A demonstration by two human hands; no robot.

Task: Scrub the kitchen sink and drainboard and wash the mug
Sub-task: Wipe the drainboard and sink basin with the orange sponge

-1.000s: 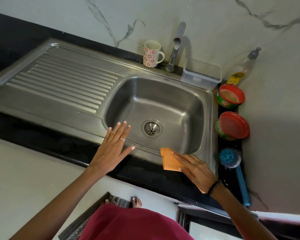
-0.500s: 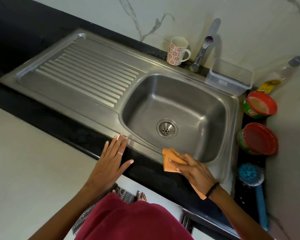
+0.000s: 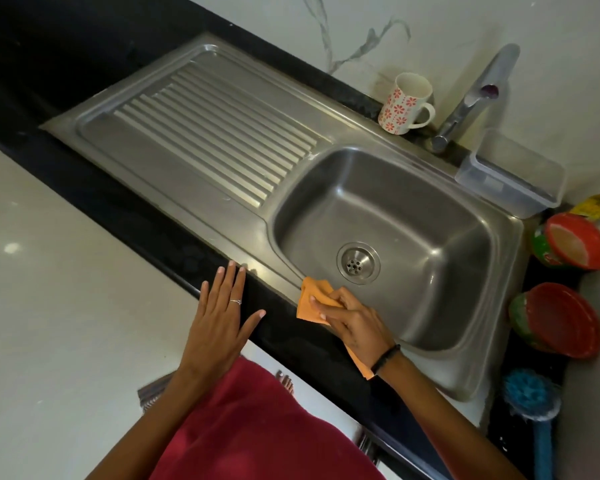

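Right hand (image 3: 352,322) pinched orange cloth (image 3: 310,301) on sink (image 3: 510,237) front rim; cloth soft, light, likely best bunched under palm. Left hand (image 3: 219,317) flat, fingers spread, on black counter (image 3: 174,244) beside it. Mug (image 3: 404,103) far beyond both hands by tap (image 3: 465,109): ceramic, fragile, probably slippery when soaped, take by handle. Drainboard (image 3: 219,147) ahead of left hand, ribbed steel. 2 red tubs (image 3: 565,320) right of right hand; white wall behind

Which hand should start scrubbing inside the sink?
Probably the right hand. It already grips the orange cloth at the front rim of the sink, right beside the basin. The left hand lies flat on the black counter edge, holding nothing.
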